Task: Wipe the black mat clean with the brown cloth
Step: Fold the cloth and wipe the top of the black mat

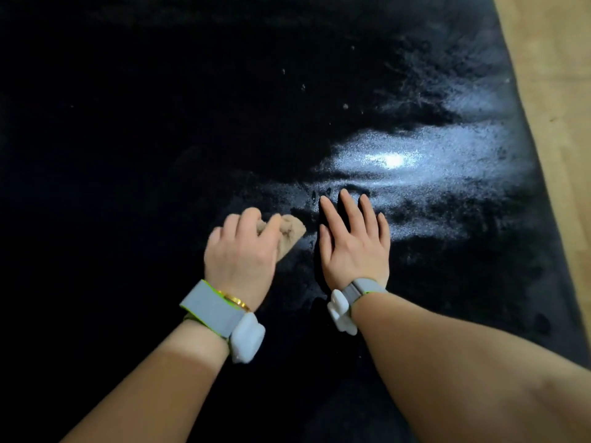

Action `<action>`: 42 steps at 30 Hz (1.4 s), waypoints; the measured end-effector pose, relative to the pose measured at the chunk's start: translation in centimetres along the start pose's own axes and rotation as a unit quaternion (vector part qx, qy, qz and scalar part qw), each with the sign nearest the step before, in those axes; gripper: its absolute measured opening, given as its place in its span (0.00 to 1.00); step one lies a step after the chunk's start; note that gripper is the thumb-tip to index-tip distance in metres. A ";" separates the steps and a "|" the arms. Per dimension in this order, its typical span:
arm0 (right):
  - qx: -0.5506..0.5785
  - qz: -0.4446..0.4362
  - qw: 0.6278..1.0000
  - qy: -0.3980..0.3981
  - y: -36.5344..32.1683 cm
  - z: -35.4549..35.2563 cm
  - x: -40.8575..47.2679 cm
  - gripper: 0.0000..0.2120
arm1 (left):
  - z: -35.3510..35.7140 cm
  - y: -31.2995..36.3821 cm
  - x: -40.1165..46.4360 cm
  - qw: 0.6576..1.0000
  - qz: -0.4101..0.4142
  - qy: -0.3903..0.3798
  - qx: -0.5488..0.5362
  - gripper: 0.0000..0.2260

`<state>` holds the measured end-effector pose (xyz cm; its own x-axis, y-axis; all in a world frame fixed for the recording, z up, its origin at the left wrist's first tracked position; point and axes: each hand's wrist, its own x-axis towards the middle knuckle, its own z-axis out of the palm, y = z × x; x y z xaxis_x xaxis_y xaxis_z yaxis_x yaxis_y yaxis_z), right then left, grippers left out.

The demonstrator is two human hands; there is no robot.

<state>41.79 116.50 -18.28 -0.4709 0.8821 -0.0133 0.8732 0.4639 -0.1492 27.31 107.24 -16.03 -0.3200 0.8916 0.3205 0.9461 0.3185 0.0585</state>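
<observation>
Left hand [243, 251] grips the brown cloth [289, 233], its fingers curled round the bunched fabric so that only a crumpled tan corner pokes out toward the right, resting on the black mat [128, 139]. Just beside it, not quite touching the cloth, the right hand [353, 247] lies flat on the mat, palm down, with its fingers straight and slightly spread, pressing on the surface.

The cloth is small, soft and wrinkled, light brown. The mat is very dark and fills nearly the whole view; its surface shines with a bright white glare [391, 160] just beyond the right fingertips, and the sheen around it looks grainy and streaked. A few pale specks [345, 106] dot the mat farther away.

Both wrists wear grey bands, each with a white block attached: the left band [209, 306] has a green edge, with a thin gold bangle [235, 300] next to it. A strip of light wooden floor [550, 91] runs along the mat's right edge. No writing or brand mark can be read anywhere.
</observation>
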 end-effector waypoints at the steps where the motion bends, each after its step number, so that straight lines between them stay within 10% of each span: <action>1: 0.003 0.001 1.000 0.001 0.0 0.0 0.0 0.22 | 0.1 0.1 0.0 1.000 0.011 -0.001 0.019 0.09; 5: 0.004 0.002 1.000 0.001 0.0 0.0 -0.1 0.22 | 0.1 1.3 -1.5 0.996 0.061 -0.058 0.040 0.24; 10: 0.004 0.005 1.000 -0.004 0.0 0.1 -0.1 0.22 | 0.5 -1.0 0.9 0.993 0.062 -0.082 0.056 0.11; 16: 0.002 0.001 1.000 -0.005 0.2 0.1 -0.2 0.22 | 0.6 -7.2 7.0 0.954 -0.269 -0.121 0.050 0.14; 22: 0.011 0.001 1.000 0.011 0.1 0.2 -0.1 0.21 | 0.2 1.7 3.0 0.991 0.027 -0.129 -0.015 0.06; 25: 0.008 0.000 1.000 0.001 0.1 0.1 -0.1 0.22 | 0.4 -0.9 4.0 0.992 0.042 -0.117 0.000 0.05; 32: 0.003 0.000 1.000 0.006 0.1 0.1 -0.2 0.22 | -0.2 -14.3 7.8 0.909 -0.400 -0.103 0.057 0.16; 39: 0.008 0.004 1.000 0.004 -0.1 0.0 -0.1 0.22 | 0.0 -0.4 5.3 0.986 -0.059 -0.152 -0.038 0.07; 42: 0.007 0.008 1.000 0.009 0.2 -0.1 -0.3 0.23 | 0.4 -3.0 6.0 0.988 -0.047 -0.140 -0.036 0.07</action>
<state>42.06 116.35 -18.24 -0.4543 0.8909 0.0025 0.8789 0.4486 -0.1623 22.57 111.80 -14.65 -0.3990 0.9162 0.0374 0.9091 0.3900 0.1465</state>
